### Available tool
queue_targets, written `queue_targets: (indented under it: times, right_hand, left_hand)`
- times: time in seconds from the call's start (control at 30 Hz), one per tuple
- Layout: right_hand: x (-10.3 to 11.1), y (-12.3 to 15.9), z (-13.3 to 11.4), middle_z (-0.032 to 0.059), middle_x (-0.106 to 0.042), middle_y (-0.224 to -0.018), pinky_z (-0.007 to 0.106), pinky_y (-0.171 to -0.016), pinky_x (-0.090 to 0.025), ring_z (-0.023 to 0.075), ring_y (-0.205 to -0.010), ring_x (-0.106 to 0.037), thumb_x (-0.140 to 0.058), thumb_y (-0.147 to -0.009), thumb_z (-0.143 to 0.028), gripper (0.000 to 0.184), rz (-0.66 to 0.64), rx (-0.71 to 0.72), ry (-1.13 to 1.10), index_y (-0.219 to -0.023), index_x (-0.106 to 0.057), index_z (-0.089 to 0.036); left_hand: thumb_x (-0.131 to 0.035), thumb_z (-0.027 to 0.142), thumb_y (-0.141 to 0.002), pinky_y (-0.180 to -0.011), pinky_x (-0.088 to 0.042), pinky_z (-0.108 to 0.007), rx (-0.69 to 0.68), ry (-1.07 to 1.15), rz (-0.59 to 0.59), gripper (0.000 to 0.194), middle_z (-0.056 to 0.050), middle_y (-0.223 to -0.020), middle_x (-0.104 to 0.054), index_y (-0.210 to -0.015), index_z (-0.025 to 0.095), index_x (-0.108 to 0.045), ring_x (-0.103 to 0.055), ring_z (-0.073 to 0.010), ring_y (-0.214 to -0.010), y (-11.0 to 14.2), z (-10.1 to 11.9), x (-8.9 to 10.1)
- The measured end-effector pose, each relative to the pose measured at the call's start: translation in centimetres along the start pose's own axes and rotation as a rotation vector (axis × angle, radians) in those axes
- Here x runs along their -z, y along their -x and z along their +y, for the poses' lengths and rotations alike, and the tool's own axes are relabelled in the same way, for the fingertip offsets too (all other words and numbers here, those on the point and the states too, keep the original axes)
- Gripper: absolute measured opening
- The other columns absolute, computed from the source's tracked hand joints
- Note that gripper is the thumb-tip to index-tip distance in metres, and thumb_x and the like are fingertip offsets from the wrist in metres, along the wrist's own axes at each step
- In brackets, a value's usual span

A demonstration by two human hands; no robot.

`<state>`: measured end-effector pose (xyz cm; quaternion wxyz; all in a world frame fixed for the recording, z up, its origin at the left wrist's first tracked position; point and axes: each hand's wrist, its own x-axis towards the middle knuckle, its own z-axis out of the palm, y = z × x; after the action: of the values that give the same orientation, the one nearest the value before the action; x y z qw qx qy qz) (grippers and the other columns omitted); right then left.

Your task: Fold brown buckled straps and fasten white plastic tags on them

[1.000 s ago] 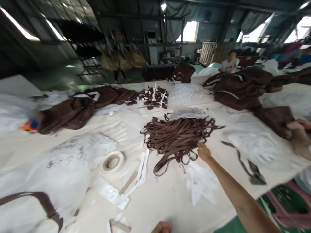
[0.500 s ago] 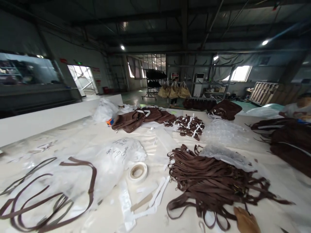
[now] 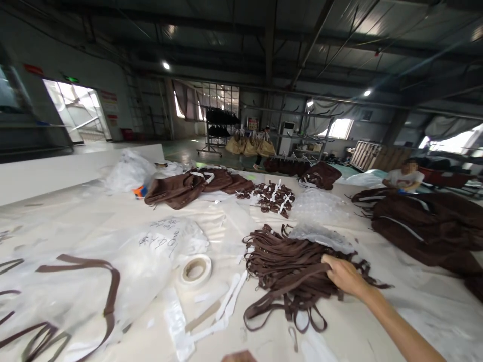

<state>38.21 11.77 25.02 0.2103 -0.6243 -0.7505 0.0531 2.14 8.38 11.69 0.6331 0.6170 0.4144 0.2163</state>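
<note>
In the head view, your right hand [image 3: 345, 275] reaches in from the right over the heap of brown straps [image 3: 290, 269] on the table [image 3: 147, 334]. Its thumb and fingers pinch a strap [image 3: 302, 276] at the near right part of the heap. Only a bit of your left hand [image 3: 239, 357] shows at the bottom edge, so you cannot tell how its fingers stand or whether they hold anything; it is well apart from the heap.

Bubble wrap [image 3: 320, 235] lies against the far side of the heap. To the left are white strips [image 3: 228, 309], a tape roll [image 3: 196, 270] lying flat, and a clear bag [image 3: 151, 256] with handwriting. A long loose strap [image 3: 112, 286] curves over that bag. Beyond the heap sit small brown pieces [image 3: 277, 197] with white ties. Brown bags [image 3: 422, 226] lie at the right, near a person [image 3: 403, 178].
</note>
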Motion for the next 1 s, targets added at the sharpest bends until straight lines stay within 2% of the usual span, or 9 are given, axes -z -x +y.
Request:
queue_targets:
  times: [0.07, 0.13, 0.27, 0.4, 0.47, 0.57, 0.7, 0.83, 1.0]
  right_hand:
    - [3.5, -1.0, -3.7, 0.0064, -0.07, -0.099, 0.035, -0.079, -0.055, 0.0203, -0.088, -0.066, -0.059, -0.091, -0.024, 0.012, 0.106, 0.099, -0.032, -0.098, -0.069, -0.023]
    - [5.8, -1.6, -6.3, 0.0084, -0.064, -0.119, 0.039, -0.087, -0.055, 0.0201, -0.1, -0.064, -0.06, -0.096, -0.035, 0.027, 0.134, 0.087, -0.054, -0.118, -0.062, -0.019]
    - [8.2, -2.8, -9.0, 0.0091, -0.06, -0.126, 0.044, -0.09, -0.055, 0.0237, -0.107, -0.062, -0.061, -0.095, -0.037, 0.037, 0.169, 0.065, -0.105, -0.126, -0.058, -0.016]
    - [9.2, -4.7, -11.7, 0.0091, -0.061, -0.123, 0.043, -0.088, -0.055, 0.0226, -0.105, -0.063, -0.061, -0.095, -0.037, 0.036, 0.213, 0.107, -0.16, -0.124, -0.059, -0.016]
    - [9.3, -5.4, -13.1, 0.0076, -0.065, -0.116, 0.039, -0.086, -0.055, 0.0208, -0.1, -0.064, -0.061, -0.095, -0.036, 0.03, 0.238, 0.132, -0.192, -0.116, -0.063, -0.015]
    - [8.9, -5.7, -15.0, 0.0028, -0.07, -0.095, 0.03, -0.077, -0.053, 0.0174, -0.086, -0.064, -0.06, -0.091, -0.032, 0.018, 0.26, 0.166, -0.255, -0.096, -0.068, -0.017]
    - [7.1, -5.8, -17.2, -0.002, -0.067, -0.073, 0.025, -0.068, -0.048, 0.0132, -0.069, -0.06, -0.058, -0.08, -0.022, 0.012, 0.264, 0.183, -0.501, -0.087, -0.066, -0.018]
    - [5.4, -6.4, -19.0, -0.005, -0.059, -0.061, 0.021, -0.055, -0.043, 0.0095, -0.055, -0.052, -0.054, -0.073, -0.02, 0.015, 0.291, 0.082, -0.773, -0.084, -0.064, -0.018]
    - [5.6, -7.8, -19.1, -0.0089, -0.043, -0.049, 0.017, -0.04, -0.029, 0.0057, -0.04, -0.034, -0.053, -0.073, -0.018, 0.014, 0.4, -0.028, -1.023, -0.082, -0.063, -0.017]
  left_hand:
    - [-0.066, 0.043, -0.087, -0.085, -0.053, -0.039, -0.062, -0.068, 0.014, 0.023, -0.003, -0.091, -0.071, -0.093, 0.021, -0.071, -0.065, -0.0213, -0.089, -0.1, 3.1, 1.3]
    - [-0.065, 0.05, -0.083, -0.086, -0.05, -0.039, -0.208, -0.141, 0.071, 0.031, -0.004, -0.087, -0.072, -0.087, 0.02, -0.073, -0.065, -0.0249, -0.091, -0.7, 7.8, 2.5]
    - [-0.055, 0.058, -0.087, -0.101, -0.047, -0.042, -0.486, -0.173, 0.14, 0.046, -0.008, -0.107, -0.073, -0.111, 0.021, -0.071, -0.06, -0.0279, -0.114, -2.3, 17.8, 3.0]
    - [-0.05, 0.051, -0.095, -0.114, -0.035, -0.042, -0.643, -0.16, 0.009, 0.044, -0.008, -0.126, -0.067, -0.12, 0.02, -0.066, -0.053, -0.0259, -0.127, -2.6, 23.3, 2.3]
    - [-0.049, 0.05, -0.096, -0.108, -0.04, -0.039, -0.67, -0.103, -0.133, 0.04, -0.009, -0.116, -0.07, -0.111, 0.017, -0.069, -0.059, -0.0237, -0.117, -2.5, 24.3, 2.0]
    - [-0.058, 0.05, -0.092, -0.084, -0.051, -0.03, -0.627, 0.06, -0.281, 0.036, -0.003, -0.082, -0.068, -0.094, 0.015, -0.067, -0.066, -0.0159, -0.082, -2.7, 25.0, 2.0]
    - [-0.067, 0.048, -0.087, -0.056, -0.045, -0.02, -0.633, 0.213, -0.259, 0.034, 0.004, -0.065, -0.059, -0.085, 0.014, -0.059, -0.055, -0.0068, -0.052, -2.6, 26.0, 2.6]
    - [-0.064, 0.047, -0.09, -0.048, -0.038, -0.018, -0.661, 0.241, -0.222, 0.035, 0.006, -0.059, -0.056, -0.082, 0.015, -0.054, -0.048, -0.0044, -0.044, -1.8, 26.0, 3.5]
    - [-0.066, 0.045, -0.088, -0.049, -0.037, -0.018, -0.508, 0.265, -0.25, 0.034, 0.007, -0.061, -0.052, -0.099, 0.014, -0.059, -0.05, -0.0056, -0.048, -0.5, 21.8, 5.3]
